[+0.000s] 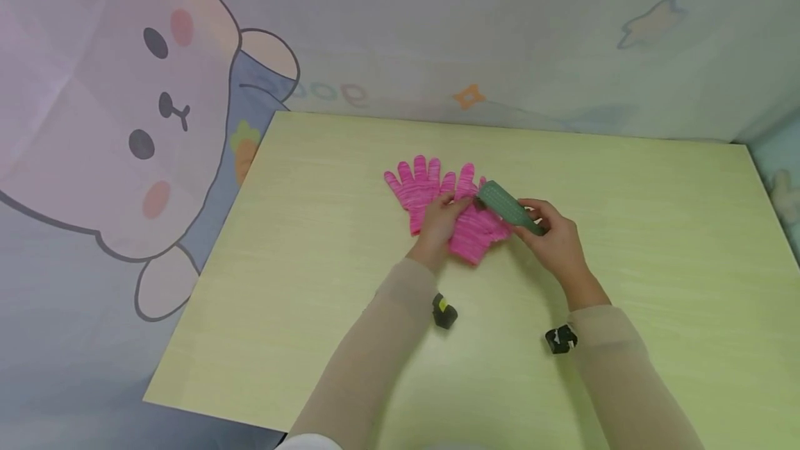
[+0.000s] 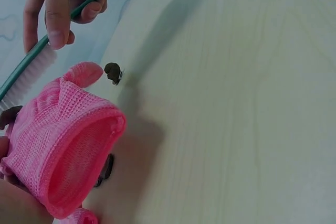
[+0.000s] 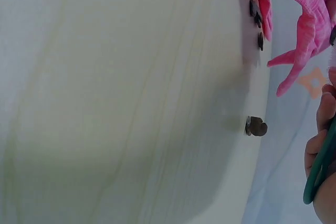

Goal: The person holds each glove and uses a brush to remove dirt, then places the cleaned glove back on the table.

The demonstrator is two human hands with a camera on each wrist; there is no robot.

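A pink knit glove [image 1: 473,236] is gripped in my left hand [image 1: 439,226], its cuff gaping in the left wrist view. My right hand [image 1: 558,240] holds a green brush [image 1: 502,203] by the handle, its head over the glove. White bristles [image 2: 32,73] face the knit in the left wrist view. A small dark brown lump [image 2: 9,117] is on the glove close to my left fingers. The second pink glove [image 1: 417,192] lies flat on the table, to the left of the held one, fingers spread.
Several small dark lumps lie on the pale wood table [image 1: 300,242], one [image 3: 256,126] apart from the others [image 3: 254,9]. Behind the table hangs a printed cloth [image 1: 400,26] with a cartoon animal. A small black device sits at each wrist.
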